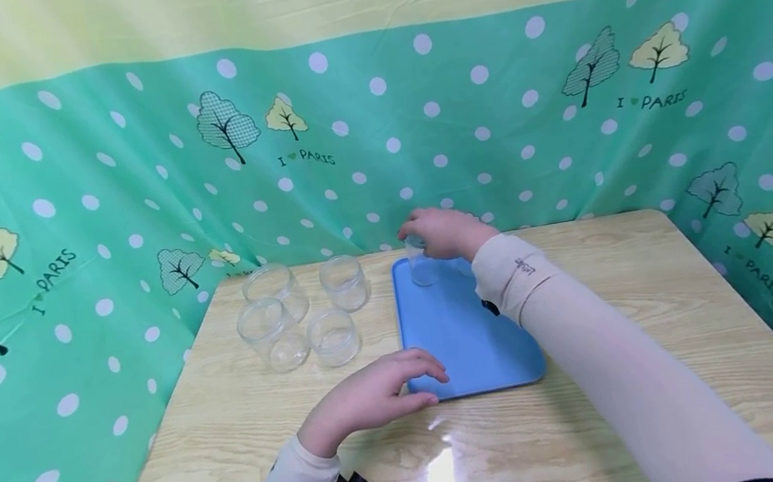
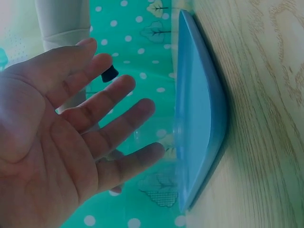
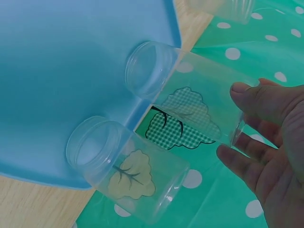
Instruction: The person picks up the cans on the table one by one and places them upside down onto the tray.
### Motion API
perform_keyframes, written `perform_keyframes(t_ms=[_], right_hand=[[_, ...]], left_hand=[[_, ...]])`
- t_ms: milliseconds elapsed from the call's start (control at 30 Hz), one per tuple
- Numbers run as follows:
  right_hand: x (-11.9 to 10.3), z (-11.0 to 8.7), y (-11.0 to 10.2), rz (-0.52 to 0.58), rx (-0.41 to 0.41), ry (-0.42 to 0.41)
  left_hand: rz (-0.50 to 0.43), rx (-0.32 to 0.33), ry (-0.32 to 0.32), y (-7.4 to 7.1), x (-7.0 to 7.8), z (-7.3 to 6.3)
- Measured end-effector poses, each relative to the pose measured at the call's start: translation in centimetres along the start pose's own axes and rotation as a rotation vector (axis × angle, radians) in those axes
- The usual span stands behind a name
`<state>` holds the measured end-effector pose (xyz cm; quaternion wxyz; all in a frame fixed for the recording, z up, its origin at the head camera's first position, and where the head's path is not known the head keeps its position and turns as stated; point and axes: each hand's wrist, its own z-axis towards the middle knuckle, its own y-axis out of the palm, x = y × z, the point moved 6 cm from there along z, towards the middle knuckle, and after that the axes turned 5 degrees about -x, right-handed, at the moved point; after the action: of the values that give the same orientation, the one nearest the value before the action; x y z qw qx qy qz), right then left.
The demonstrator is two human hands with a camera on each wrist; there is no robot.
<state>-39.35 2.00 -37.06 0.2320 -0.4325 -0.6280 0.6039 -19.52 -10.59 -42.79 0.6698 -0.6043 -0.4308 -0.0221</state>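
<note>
- Clear jar (image 3: 192, 92) stands at the far left corner of a blue tray (image 1: 463, 338), directly beneath the right grip (image 1: 444, 233).
- Its long axis runs roughly upright, the ringed end down on the tray, the smooth end up between thumb and fingers.
- The right grip spans the jar's width, thumb on one side, curved fingers on the other; how firmly it holds cannot be told.
- A second jar (image 3: 130, 173), ringed end likewise on the tray, stands near the first, apart from the hand.
- The left grip (image 1: 380, 391), fingers spread and holding nothing, hovers by the tray's near left corner.
- Four more jars (image 1: 273, 339) sit left of the tray on the wooden worktop (image 1: 666, 281).
</note>
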Motion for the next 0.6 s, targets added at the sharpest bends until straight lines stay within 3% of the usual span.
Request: perform_keyframes(t_ms=[600], right_hand=[[0.58, 0.86, 0.80, -0.008, -0.001, 0.008]], left_hand=[[0.014, 0.002, -0.022, -0.37, 0.12, -0.26]])
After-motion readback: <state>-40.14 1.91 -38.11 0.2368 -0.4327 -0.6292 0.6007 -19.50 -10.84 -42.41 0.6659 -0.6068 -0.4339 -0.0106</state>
